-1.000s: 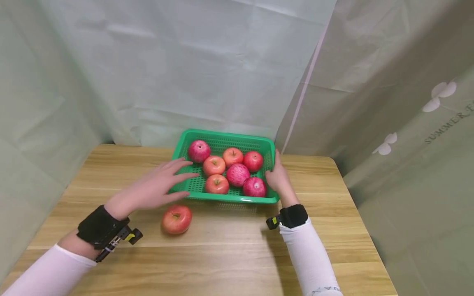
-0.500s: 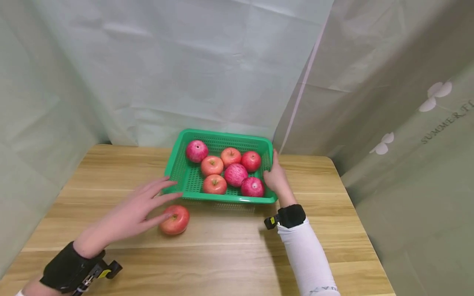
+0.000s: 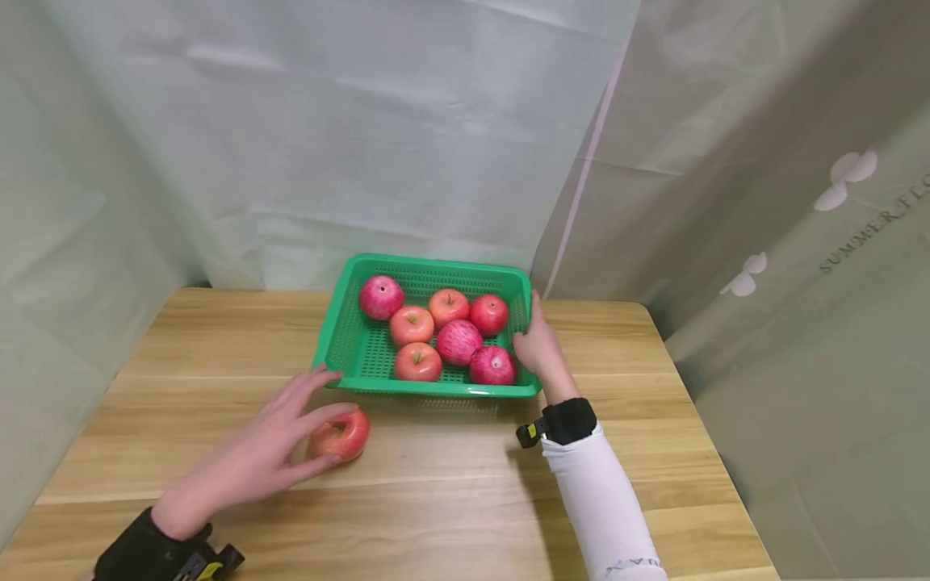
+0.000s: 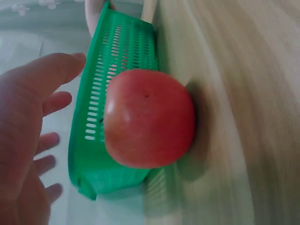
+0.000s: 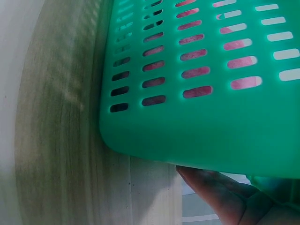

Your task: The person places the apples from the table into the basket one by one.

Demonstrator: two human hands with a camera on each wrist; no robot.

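A red apple (image 3: 352, 440) lies on the wooden table in front of the green plastic basket (image 3: 429, 388). Over the apple's left side reaches my left hand (image 3: 254, 452), fingers spread and thumb apart, overlapping it in the head view. From the left wrist, a gap shows between the thumb and fingers (image 4: 28, 89) and the apple (image 4: 150, 122). Several red and pink apples (image 3: 459, 343) sit inside the basket. At its right end, my right hand (image 3: 541, 351) grips the rim, thumb on the inner side. The right wrist view shows part of that hand (image 5: 225, 199) beneath the perforated wall (image 5: 197, 136).
The basket stands near the back edge of the wooden table (image 3: 450, 516). Pale grey curtains (image 3: 363, 145) hang close behind it and on both sides. Each wrist carries a black strap with a small camera (image 3: 570, 421).
My left hand has moved away from the basket's left end, back toward the front and left, to the loose apple. My right hand keeps its grip on the basket.
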